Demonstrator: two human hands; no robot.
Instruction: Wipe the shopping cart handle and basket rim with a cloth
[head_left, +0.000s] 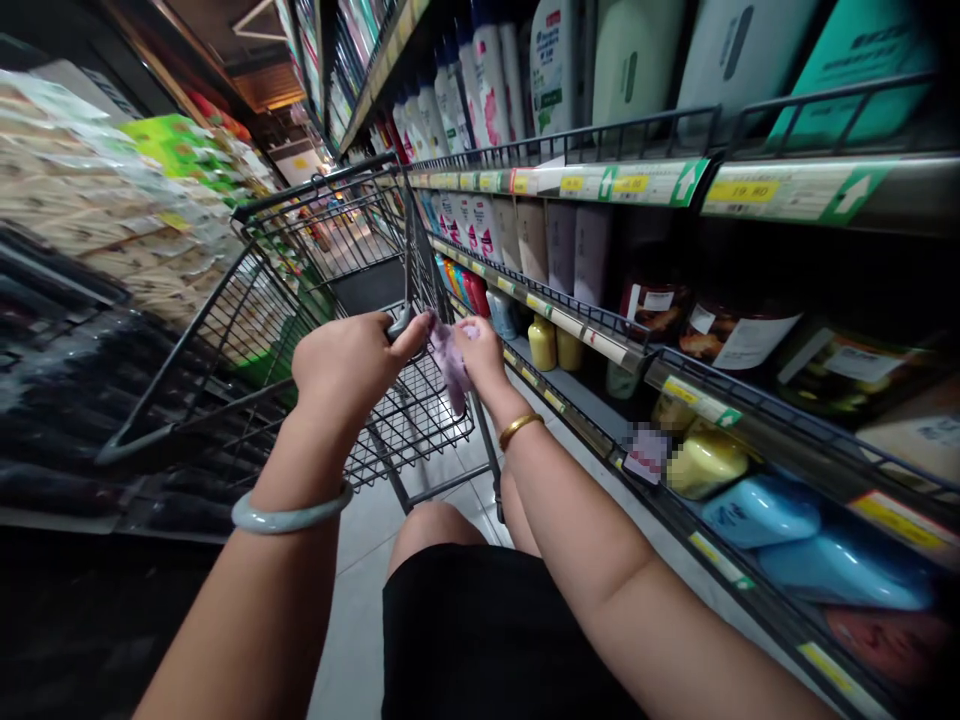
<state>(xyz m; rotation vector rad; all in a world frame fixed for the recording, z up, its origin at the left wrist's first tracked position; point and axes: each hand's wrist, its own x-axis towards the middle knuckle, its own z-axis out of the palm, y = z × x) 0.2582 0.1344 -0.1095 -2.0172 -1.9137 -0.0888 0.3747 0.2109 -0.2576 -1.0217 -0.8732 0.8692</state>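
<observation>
My left hand [349,365], with a pale bangle on the wrist, is closed round the handle [400,322] of a black wire shopping cart [367,235]. Its thumb tip reaches the edge of a light purple cloth [448,365]. My right hand [480,350], wearing a gold bracelet, pinches that cloth, which hangs crumpled between the two hands over the cart's near end. The wire basket lies beyond and below the hands. Part of the handle is hidden behind my left fingers.
Shelves with shampoo bottles [551,70] run along the right, edged with price tags [660,183]. Large jars [739,330] and blue bottles [761,510] fill lower levels. Stacked packaged goods [112,190] rise on the left. Pale floor tiles [360,590] lie below.
</observation>
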